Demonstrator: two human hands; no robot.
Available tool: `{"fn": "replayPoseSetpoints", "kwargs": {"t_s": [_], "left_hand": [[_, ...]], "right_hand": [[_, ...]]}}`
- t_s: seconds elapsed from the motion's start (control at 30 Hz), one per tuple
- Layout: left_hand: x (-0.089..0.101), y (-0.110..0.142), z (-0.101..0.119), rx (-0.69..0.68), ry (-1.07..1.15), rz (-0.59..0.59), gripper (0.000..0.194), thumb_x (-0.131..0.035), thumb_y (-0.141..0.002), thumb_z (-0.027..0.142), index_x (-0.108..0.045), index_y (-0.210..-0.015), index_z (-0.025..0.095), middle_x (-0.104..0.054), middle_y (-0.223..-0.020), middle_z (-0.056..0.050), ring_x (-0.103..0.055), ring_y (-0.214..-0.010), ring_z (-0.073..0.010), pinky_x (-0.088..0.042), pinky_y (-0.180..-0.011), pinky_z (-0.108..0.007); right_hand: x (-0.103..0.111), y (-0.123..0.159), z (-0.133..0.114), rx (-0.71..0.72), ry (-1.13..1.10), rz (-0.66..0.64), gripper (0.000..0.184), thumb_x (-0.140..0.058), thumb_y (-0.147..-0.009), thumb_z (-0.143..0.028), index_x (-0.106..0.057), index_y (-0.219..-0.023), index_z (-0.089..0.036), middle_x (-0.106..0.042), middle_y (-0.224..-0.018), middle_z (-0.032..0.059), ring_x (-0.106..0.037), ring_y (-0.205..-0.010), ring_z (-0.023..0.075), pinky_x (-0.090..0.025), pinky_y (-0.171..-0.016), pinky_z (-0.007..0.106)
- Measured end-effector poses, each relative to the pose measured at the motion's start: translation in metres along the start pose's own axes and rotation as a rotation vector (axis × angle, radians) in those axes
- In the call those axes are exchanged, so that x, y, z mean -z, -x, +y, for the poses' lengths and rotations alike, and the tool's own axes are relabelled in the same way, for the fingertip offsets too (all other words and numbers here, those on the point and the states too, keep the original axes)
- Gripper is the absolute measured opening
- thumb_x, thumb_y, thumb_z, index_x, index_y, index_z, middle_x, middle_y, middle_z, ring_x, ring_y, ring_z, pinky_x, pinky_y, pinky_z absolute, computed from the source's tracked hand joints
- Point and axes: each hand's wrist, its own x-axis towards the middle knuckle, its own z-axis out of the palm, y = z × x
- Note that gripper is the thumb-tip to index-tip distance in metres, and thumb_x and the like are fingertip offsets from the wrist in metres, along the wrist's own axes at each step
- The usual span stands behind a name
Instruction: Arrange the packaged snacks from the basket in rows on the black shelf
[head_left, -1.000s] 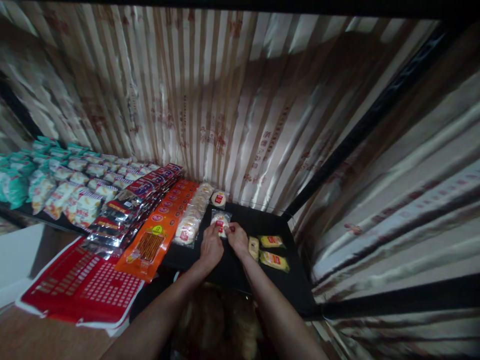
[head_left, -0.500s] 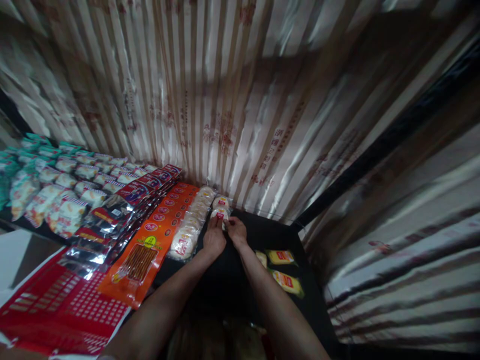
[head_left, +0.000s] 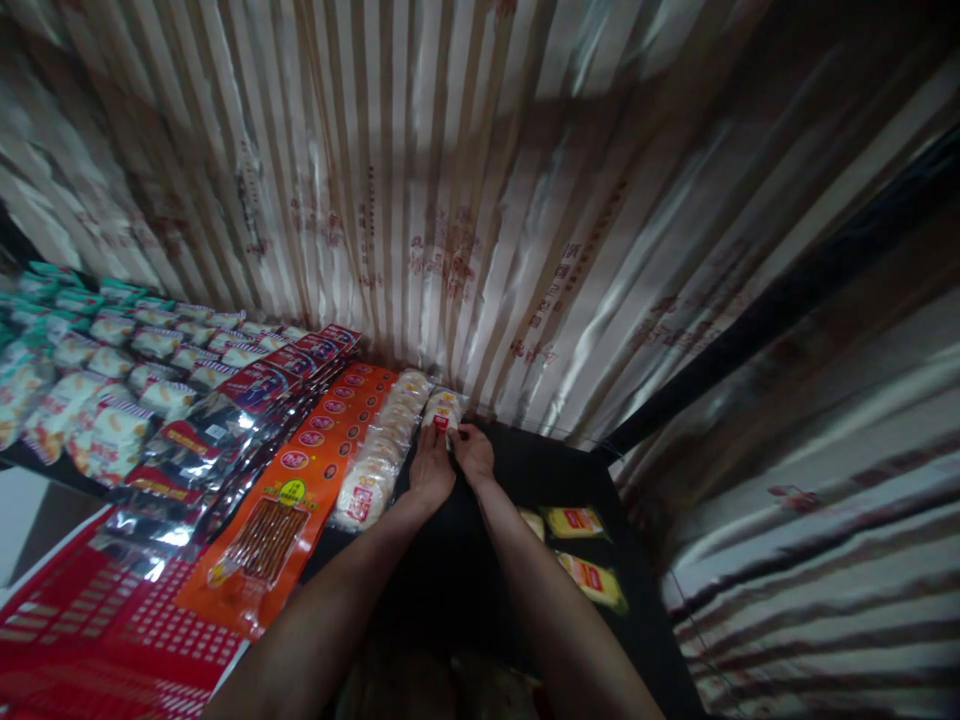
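At the far side of the black table, my left hand has its fingers closed over the near end of a clear-wrapped round pastry with a red label. My right hand pinches the right edge of the same packet, thumb and fingers together. Directly behind it lies another wrapped pastry, which it touches or overlaps. A row of similar wrapped pastries runs along the left of my left hand. My fingers hide part of the held packet.
Left of the pastries lie an orange snack-stick pack, dark shiny packs and many white-and-green bags. A red basket stands at front left. Small yellow packets lie right on the black table. A striped curtain hangs behind.
The held pastry packet now sits closer against the one behind it, covering more of it. Both hands stay on it. My view has shifted slightly.
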Motion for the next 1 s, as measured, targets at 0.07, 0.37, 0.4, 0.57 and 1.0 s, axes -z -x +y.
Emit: {"fn": "replayPoseSetpoints", "kwargs": {"t_s": [0.07,0.37,0.4,0.57,1.0], "left_hand": [[-0.003,-0.003,-0.002,-0.007,-0.005,0.004,0.055,-0.036,-0.079,0.003,-0.043,-0.133,0.011,-0.041,-0.141,-0.014,-0.026,-0.136,-0.0261,-0.026,-0.112,-0.043],[-0.006,-0.011,-0.003,-0.022,-0.040,-0.005,0.053,-0.033,-0.080,0.003,-0.045,-0.131,0.008,-0.040,-0.141,-0.015,-0.026,-0.136,-0.0264,-0.025,-0.112,-0.043],[-0.005,-0.010,-0.002,-0.032,-0.032,-0.006,0.053,-0.033,-0.080,0.003,-0.045,-0.131,0.009,-0.040,-0.142,-0.015,-0.026,-0.136,-0.0259,-0.024,-0.112,-0.043],[0.003,0.002,0.002,-0.073,-0.021,0.002,0.043,-0.033,-0.086,0.009,-0.048,-0.126,0.006,-0.038,-0.143,-0.016,-0.024,-0.137,-0.0241,-0.024,-0.112,-0.038],[0.031,0.125,0.026,-0.084,0.125,-0.086,0.038,-0.035,-0.086,0.010,-0.056,-0.117,0.015,-0.058,-0.122,-0.010,-0.052,-0.114,-0.0190,-0.038,-0.101,-0.030]], "right_hand": [[-0.002,-0.001,0.000,0.002,0.023,0.011,0.024,-0.053,-0.080,-0.040,-0.068,-0.091,-0.024,-0.071,-0.087,0.0054,-0.065,-0.082,0.0193,-0.046,-0.070,0.028],[-0.001,-0.003,-0.001,-0.057,0.020,0.001,0.028,-0.052,-0.081,-0.043,-0.063,-0.100,-0.024,-0.069,-0.091,0.0062,-0.063,-0.087,0.0213,-0.045,-0.074,0.031],[-0.001,-0.001,-0.001,-0.052,0.009,0.017,0.030,-0.052,-0.081,-0.042,-0.061,-0.103,-0.023,-0.068,-0.094,0.0069,-0.063,-0.088,0.0212,-0.045,-0.076,0.031],[-0.001,0.019,-0.001,0.004,-0.056,0.079,0.032,-0.053,-0.079,-0.032,-0.059,-0.107,-0.018,-0.064,-0.104,0.0097,-0.059,-0.093,0.0197,-0.043,-0.083,0.030],[0.040,0.151,0.009,0.135,-0.218,0.053,0.033,-0.038,-0.080,-0.019,-0.063,-0.102,-0.016,-0.063,-0.106,0.0082,-0.056,-0.100,0.0173,-0.042,-0.091,0.029]]}}
